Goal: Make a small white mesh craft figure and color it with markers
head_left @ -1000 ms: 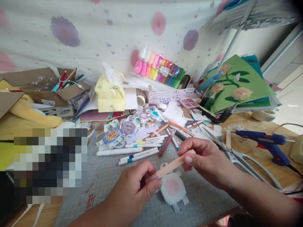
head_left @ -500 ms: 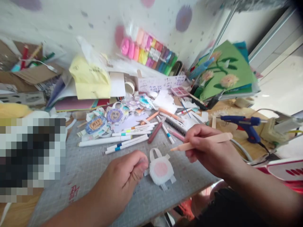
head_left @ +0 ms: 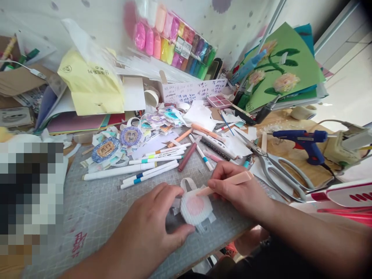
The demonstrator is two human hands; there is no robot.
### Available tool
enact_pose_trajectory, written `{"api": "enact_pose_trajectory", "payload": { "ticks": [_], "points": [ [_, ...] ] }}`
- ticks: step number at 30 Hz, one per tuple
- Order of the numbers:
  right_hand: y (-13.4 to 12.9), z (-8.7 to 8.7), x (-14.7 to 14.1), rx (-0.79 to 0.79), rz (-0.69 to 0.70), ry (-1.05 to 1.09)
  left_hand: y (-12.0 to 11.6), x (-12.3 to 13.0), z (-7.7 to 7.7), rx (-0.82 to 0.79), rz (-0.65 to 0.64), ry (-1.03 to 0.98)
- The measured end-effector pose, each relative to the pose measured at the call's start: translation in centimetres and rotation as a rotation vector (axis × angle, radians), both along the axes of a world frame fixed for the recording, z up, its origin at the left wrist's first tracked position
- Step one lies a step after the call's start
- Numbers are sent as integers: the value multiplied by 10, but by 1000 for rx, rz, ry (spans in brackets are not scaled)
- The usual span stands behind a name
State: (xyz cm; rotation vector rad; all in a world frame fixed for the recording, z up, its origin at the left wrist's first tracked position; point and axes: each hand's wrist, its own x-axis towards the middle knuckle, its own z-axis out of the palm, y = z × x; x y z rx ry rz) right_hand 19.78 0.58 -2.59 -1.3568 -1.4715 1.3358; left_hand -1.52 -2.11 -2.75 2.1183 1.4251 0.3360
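Note:
A small white padded piece [head_left: 195, 208] with a pink round centre and a loop strap on top lies on the grey cutting mat [head_left: 95, 217]. My left hand [head_left: 162, 217] is at its left side, thumb and fingers spread around the edge, thumb tip by the lower edge. Between the fingers of my right hand [head_left: 232, 186] is a peach-coloured pen-like tool [head_left: 238, 178], its tip at the upper part of the pink centre.
White markers [head_left: 154, 174] and a brown stick [head_left: 187, 157] lie behind the piece. Scissors [head_left: 279, 170] and a blue glue gun [head_left: 303, 141] rest at right. Decorated badges [head_left: 105, 149] and paper scraps lie back left. Clay packs [head_left: 174, 42] stand behind.
My right hand has moved left, bringing the tool tip onto the piece. My left hand has opened from a closed shape around the piece's edge. The view has shifted, and the scissors now show.

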Motion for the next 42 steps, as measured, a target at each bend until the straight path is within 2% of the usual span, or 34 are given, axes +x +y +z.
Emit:
{"api": "enact_pose_trajectory", "payload": {
  "ticks": [6,9,13,18,21,24,26,29,32,36,42],
  "points": [
    [-3,-6,2,-29,-103,99,-1,2,2,-22,-38,49],
    [-3,-9,3,-5,-117,113,-1,3,4,-36,-26,45],
    [-2,-15,8,15,-212,134,-2,11,6,-18,-4,104],
    [-1,-17,8,27,-194,230,-1,28,10,10,10,235],
    [0,-14,9,17,-195,287,0,26,13,8,6,236],
    [-1,-9,13,11,-152,321,2,13,16,-27,-106,154],
    [-4,-5,17,-12,-76,349,5,2,18,-50,-202,98],
    [-10,-1,19,-81,38,358,9,-9,19,-65,-279,38],
    [-15,2,18,-112,100,287,14,-11,18,-53,-277,-2],
    [-17,5,13,-67,156,162,18,-8,16,-53,-248,10],
    [-17,6,11,7,149,34,18,-10,14,-29,-255,40]
  ]
}}
